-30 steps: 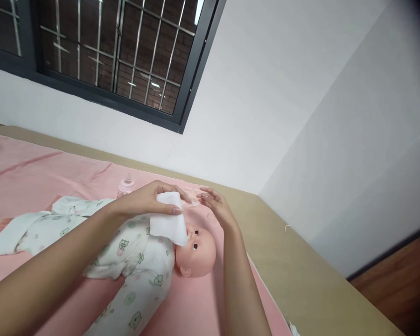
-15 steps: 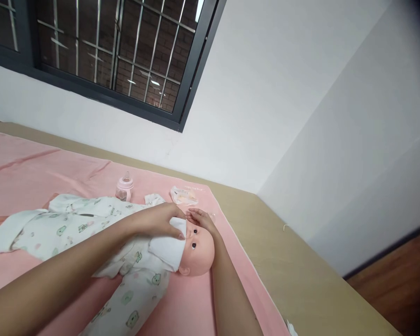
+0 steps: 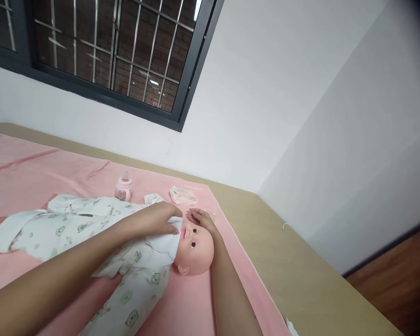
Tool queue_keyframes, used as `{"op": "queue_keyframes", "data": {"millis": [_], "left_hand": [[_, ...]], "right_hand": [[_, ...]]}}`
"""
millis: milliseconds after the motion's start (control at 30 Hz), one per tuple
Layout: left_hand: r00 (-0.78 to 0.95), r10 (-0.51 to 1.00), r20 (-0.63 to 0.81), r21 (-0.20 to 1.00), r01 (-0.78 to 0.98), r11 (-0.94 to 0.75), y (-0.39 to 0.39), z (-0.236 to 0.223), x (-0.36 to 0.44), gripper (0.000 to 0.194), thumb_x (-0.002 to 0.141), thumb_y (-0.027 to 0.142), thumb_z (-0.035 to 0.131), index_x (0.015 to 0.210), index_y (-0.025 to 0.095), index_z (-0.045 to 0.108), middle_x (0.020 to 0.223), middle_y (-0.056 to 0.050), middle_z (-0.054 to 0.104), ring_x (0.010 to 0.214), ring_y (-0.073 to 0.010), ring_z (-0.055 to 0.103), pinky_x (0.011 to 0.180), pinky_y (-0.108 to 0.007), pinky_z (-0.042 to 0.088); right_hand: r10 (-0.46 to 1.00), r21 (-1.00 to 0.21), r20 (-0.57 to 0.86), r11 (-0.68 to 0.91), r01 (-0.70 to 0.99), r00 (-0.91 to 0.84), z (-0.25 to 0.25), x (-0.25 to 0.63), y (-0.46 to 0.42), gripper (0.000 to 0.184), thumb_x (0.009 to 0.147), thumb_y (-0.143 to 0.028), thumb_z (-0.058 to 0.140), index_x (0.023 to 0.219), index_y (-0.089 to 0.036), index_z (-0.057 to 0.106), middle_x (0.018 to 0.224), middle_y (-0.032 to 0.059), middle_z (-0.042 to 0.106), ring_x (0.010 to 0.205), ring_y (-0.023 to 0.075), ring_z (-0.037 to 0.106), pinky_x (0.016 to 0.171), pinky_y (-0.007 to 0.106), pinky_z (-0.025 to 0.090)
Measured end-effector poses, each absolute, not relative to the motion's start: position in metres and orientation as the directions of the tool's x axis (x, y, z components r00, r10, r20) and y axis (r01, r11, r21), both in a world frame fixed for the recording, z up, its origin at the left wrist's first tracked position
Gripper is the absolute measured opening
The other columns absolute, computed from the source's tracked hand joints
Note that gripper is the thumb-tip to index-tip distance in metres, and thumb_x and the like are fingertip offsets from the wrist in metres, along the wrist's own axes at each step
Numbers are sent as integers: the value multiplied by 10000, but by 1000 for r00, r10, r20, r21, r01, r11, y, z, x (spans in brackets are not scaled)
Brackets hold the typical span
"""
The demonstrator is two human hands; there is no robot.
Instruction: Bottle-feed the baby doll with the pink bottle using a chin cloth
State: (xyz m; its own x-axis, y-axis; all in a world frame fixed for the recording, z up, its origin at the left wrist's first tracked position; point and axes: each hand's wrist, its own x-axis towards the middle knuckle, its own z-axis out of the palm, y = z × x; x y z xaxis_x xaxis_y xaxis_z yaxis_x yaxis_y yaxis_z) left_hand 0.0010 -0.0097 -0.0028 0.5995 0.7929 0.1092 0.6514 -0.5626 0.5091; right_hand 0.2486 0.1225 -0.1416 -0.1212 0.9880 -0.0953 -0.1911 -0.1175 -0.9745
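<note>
A baby doll [image 3: 195,247] in a white printed sleepsuit [image 3: 91,228] lies on its back on a pink blanket [image 3: 28,168]. My left hand [image 3: 157,219] presses a white wipe [image 3: 164,243] flat on the doll's chest, just under its chin, with the fingers bent over the wipe. My right hand [image 3: 200,219] rests with its fingers stretched out on the doll's forehead and holds nothing.
A small pink baby bottle [image 3: 123,186] stands behind the doll. A pack of wipes [image 3: 184,195] lies near the blanket's far corner. The blanket covers a tan surface [image 3: 301,275] set against white walls under a barred window [image 3: 101,51]. Wooden floor [image 3: 399,284] shows at right.
My left hand came down with the wipe from over the doll's face and slid it onto the chest, uncovering the mouth. My right hand dropped onto the doll's forehead.
</note>
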Motion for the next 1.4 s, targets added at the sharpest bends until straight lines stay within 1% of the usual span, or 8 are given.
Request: {"op": "queue_keyframes", "data": {"millis": [267,400,533,800,967,1100,1267,1400], "left_hand": [[590,791,162,508,638,-579,-1,-11,1,53,777,136,554,752,178,533,843,-2,644,844,-213,593,651,-252,334],[599,783,168,512,626,-589,2,-15,1,69,769,106,533,745,170,541,829,-5,650,830,-212,603,658,-250,350],[585,781,220,543,591,-596,6,-20,1,138,778,98,518,826,170,626,911,-13,689,896,-217,620,694,-246,380],[515,817,259,618,562,-549,11,-24,7,188,790,88,595,901,155,730,980,-37,714,972,-209,634,817,-241,426],[479,815,327,587,572,-572,11,-24,11,257,756,-16,573,829,156,749,917,-28,708,883,-174,642,769,-226,423],[469,810,351,590,561,-580,13,-25,12,275,740,-46,571,802,152,752,904,-27,703,862,-167,643,751,-221,422],[500,789,357,681,439,-586,15,-26,8,276,752,-27,549,780,157,753,891,-21,701,863,-160,640,768,-212,440],[564,770,298,721,396,-569,7,-21,8,332,704,-42,518,774,170,765,915,-17,689,885,-161,626,768,-205,435]], "right_hand": [[990,-978,-95,-112,-175,-99,-146,249,126,256,579,-215,822,791,-148,694,793,49,728,774,149,687,964,329,518],[992,-980,-99,-111,-164,-84,-145,249,125,200,610,-179,777,790,-151,694,773,41,727,756,142,685,952,320,520],[990,-981,-112,-124,-147,-90,-144,249,125,153,647,-159,743,793,-155,696,772,44,726,782,149,691,953,313,518],[991,-984,-97,-110,-140,-95,-149,250,128,141,663,-171,731,799,-162,693,784,37,722,782,147,687,950,314,514],[991,-987,-98,-108,-116,-87,-148,249,128,134,665,-178,736,791,-167,691,793,39,719,789,151,686,951,318,508],[990,-989,-107,-115,-90,-92,-147,249,128,151,660,-191,739,800,-166,689,792,42,718,787,153,683,941,320,505],[991,-992,-90,-97,-75,-99,-146,249,125,207,629,-233,770,810,-175,686,789,34,714,799,154,677,943,320,501],[993,-995,-77,-83,-57,-93,-143,247,122,226,614,-259,778,799,-179,676,812,38,710,826,165,676,940,325,502]]}}
